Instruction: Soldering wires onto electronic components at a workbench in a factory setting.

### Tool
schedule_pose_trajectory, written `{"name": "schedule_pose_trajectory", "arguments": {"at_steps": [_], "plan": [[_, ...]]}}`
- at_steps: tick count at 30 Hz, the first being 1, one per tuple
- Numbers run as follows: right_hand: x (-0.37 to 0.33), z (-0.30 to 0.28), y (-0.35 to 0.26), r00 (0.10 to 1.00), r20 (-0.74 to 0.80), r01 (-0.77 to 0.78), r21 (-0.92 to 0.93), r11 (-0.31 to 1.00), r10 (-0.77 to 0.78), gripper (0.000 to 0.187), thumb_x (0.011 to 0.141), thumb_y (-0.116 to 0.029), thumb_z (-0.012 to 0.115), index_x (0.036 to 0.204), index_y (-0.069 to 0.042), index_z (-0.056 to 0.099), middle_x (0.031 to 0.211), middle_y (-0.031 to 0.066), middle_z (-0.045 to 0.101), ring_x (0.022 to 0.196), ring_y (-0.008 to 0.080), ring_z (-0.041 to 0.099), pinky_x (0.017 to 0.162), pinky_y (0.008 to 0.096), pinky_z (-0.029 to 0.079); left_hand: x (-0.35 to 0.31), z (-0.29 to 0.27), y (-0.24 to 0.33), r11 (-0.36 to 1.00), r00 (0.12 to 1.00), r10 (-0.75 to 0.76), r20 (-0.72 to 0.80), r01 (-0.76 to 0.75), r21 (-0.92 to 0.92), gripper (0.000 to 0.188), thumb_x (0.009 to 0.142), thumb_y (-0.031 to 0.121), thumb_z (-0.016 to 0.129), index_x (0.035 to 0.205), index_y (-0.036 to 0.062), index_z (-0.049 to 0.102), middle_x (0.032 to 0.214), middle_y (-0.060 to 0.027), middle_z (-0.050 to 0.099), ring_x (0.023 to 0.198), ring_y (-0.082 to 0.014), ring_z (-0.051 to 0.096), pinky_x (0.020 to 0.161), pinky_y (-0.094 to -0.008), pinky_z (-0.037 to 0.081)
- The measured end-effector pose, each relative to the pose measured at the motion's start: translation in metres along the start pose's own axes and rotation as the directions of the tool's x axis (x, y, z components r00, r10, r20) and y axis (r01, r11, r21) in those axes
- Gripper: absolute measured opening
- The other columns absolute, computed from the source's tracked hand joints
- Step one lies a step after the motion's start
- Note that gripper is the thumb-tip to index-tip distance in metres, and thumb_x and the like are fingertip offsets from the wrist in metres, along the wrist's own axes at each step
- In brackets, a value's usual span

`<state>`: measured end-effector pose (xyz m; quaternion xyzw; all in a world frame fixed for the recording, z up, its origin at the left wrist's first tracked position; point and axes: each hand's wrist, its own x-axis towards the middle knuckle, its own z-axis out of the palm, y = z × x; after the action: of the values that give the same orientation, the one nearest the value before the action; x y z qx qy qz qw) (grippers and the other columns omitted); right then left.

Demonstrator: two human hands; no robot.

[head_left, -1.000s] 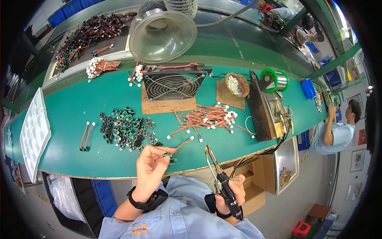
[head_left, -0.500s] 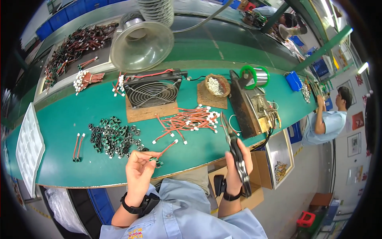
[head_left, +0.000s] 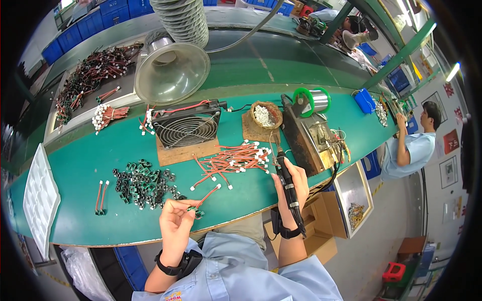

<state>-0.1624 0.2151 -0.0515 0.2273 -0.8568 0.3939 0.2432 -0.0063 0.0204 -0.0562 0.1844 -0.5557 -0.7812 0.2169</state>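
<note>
Between the fingertips of my left hand (head_left: 174, 223), over the table's near edge, is a small green circuit board (head_left: 199, 212). A red-and-dark wire lead (head_left: 208, 195) with a white connector sticks up from it. My right hand (head_left: 297, 186) grips the black handle of a soldering iron (head_left: 286, 180). Its thin tip points away from me, close to the wicker bowl (head_left: 261, 118) of white bits. Left of the iron lies a pile of wire leads (head_left: 233, 160) with white connectors. Small dark-green boards (head_left: 143, 184) are heaped beyond my left hand.
A black fan (head_left: 186, 126) stands on a wooden board, with a fume funnel (head_left: 172, 75) above. A solder spool (head_left: 316, 101) sits by a metal soldering unit (head_left: 314, 138). At left are a white tray (head_left: 40, 193) and two finished-looking pieces (head_left: 102, 198). A co-worker (head_left: 411, 143) is at far right.
My right hand and the soldering iron have moved away from me, bringing the tip nearer the bowl. My left hand keeps its hold on the board. The whole view has shifted slightly.
</note>
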Motion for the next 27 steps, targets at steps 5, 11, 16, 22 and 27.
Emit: {"name": "schedule_pose_trajectory", "arguments": {"at_steps": [5, 11, 16, 22, 27], "plan": [[0.002, 0.000, 0.002, 1.000, -0.005, -0.017, 0.020, 1.000, 0.017, 0.045, 0.071, 0.001, 0.071, 0.114, -0.005, 0.058, 0.096, 0.0085, 0.057, 0.083, 0.0175, 0.058, 0.074, 0.0265, 0.046, 0.001, 0.003, 0.002, 1.000, 1.000, 0.012, 0.006, -0.012, 0.014, 0.012, 0.081, -0.005, 0.051, 0.087, 0.0035, 0.044, 0.098, -0.0169, 0.062, 0.081, -0.0112, 0.056, 0.072, -0.0242, 0.046], [0.002, 0.001, -0.005, 0.999, -0.009, -0.052, 0.114, 0.992, 0.053, 0.047, 0.072, 0.002, 0.069, 0.117, -0.005, 0.057, 0.098, 0.0081, 0.056, 0.086, 0.0164, 0.056, 0.077, 0.0259, 0.045, 0.001, -0.002, -0.001, 1.000, 1.000, -0.001, -0.004, 0.001, 0.000, 0.011, 0.081, -0.005, 0.051, 0.087, 0.0032, 0.044, 0.098, -0.0168, 0.062, 0.081, -0.0110, 0.056, 0.073, -0.0242, 0.045], [0.009, 0.000, -0.010, 0.993, -0.062, -0.083, 0.178, 0.981, 0.096, 0.050, 0.073, 0.000, 0.069, 0.121, -0.004, 0.053, 0.103, 0.0108, 0.055, 0.089, 0.0190, 0.056, 0.079, 0.0277, 0.044, -0.001, -0.003, -0.001, 1.000, 0.999, 0.001, 0.039, -0.001, 0.005, 0.013, 0.082, -0.006, 0.052, 0.089, 0.0033, 0.044, 0.100, -0.0169, 0.062, 0.085, -0.0117, 0.056, 0.074, -0.0250, 0.045], [0.013, 0.009, 0.004, 0.985, 0.117, -0.145, 0.161, 0.976, 0.127, 0.051, 0.075, -0.001, 0.068, 0.123, -0.002, 0.051, 0.107, 0.0117, 0.053, 0.090, 0.0195, 0.055, 0.082, 0.0295, 0.044, -0.002, -0.005, -0.003, 1.000, 0.999, -0.009, 0.050, 0.009, 0.004, 0.014, 0.083, -0.006, 0.052, 0.090, 0.0037, 0.043, 0.101, -0.0171, 0.061, 0.087, -0.0121, 0.056, 0.075, -0.0249, 0.045], [-0.020, -0.008, -0.031, 0.964, 0.125, -0.264, 0.403, 0.876, 0.233, 0.048, 0.077, -0.006, 0.065, 0.122, 0.001, 0.049, 0.105, 0.0106, 0.054, 0.091, 0.0183, 0.053, 0.082, 0.0293, 0.041, -0.001, -0.007, -0.005, 1.000, 0.999, -0.001, 0.036, 0.001, 0.000, 0.014, 0.084, -0.005, 0.052, 0.090, 0.0038, 0.043, 0.102, -0.0167, 0.061, 0.089, -0.0119, 0.056, 0.075, -0.0245, 0.045]]}}
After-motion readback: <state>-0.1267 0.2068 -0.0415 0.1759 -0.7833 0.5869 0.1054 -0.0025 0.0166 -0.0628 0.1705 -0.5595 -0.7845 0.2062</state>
